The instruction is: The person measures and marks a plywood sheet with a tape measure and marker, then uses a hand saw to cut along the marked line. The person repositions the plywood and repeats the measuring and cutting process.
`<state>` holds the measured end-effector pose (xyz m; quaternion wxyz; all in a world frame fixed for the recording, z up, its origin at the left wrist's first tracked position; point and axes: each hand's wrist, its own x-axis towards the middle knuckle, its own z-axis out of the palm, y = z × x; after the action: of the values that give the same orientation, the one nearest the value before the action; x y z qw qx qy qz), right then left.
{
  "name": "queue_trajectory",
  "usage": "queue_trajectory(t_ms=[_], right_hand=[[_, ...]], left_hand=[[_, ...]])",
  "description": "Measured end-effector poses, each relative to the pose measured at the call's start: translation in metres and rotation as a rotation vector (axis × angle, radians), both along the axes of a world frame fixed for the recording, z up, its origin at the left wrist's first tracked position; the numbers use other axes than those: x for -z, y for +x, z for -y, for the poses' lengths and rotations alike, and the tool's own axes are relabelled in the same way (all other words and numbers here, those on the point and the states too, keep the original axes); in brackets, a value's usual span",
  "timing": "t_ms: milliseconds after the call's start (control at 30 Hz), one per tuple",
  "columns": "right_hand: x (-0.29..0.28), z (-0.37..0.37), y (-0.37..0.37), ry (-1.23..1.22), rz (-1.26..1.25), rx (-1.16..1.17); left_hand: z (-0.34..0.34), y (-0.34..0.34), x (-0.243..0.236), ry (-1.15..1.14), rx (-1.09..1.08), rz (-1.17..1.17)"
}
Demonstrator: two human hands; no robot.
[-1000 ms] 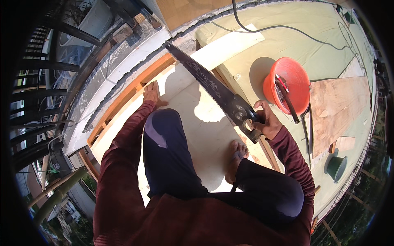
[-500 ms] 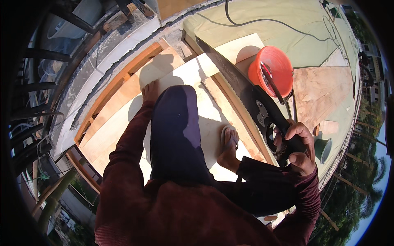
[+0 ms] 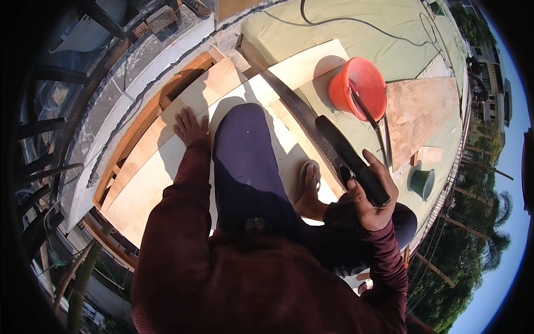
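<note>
My left hand (image 3: 191, 126) lies flat on a pale plywood sheet (image 3: 149, 177), fingers spread, near the shadow of my body. At the right, my right hand (image 3: 376, 196) grips the black handle of a handsaw (image 3: 351, 161). Its long dark blade slants away up and left, alongside the plywood and a narrow timber strip. From here I cannot tell whether its teeth touch the wood. My bent knee (image 3: 245, 145) is over the sheet between my hands, and my sandalled foot (image 3: 310, 181) stands by the strip.
An orange-red bucket (image 3: 340, 89) with dark rod-like tools stands beyond the saw. Right of it are a loose plywood piece (image 3: 425, 114) and a small green bucket (image 3: 424, 185). A black cable (image 3: 361, 20) crosses the pale green surface. Dark bars (image 3: 53, 129) line the left side.
My left hand has shifted left along the plywood and its fingers have spread. My right hand has moved left with the saw, whose blade has turned so less of its flat side shows.
</note>
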<state>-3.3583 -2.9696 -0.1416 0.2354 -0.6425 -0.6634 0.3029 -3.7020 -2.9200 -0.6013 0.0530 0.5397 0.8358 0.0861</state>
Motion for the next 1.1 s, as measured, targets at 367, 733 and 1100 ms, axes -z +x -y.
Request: queue_trajectory(t_ms=[367,733,1100], right_hand=[[0.073,-0.012,0.003,-0.032,-0.177,0.081],[0.118,-0.025,0.045,0.005,-0.124,-0.053],[0.127,-0.032,0.062,0.036,-0.064,-0.084]], left_hand=[[-0.003,0.001,0.002,0.059,-0.004,-0.018],[-0.103,0.034,-0.029,0.295,0.032,0.554],[-0.186,0.104,0.006,0.165,0.412,0.315]])
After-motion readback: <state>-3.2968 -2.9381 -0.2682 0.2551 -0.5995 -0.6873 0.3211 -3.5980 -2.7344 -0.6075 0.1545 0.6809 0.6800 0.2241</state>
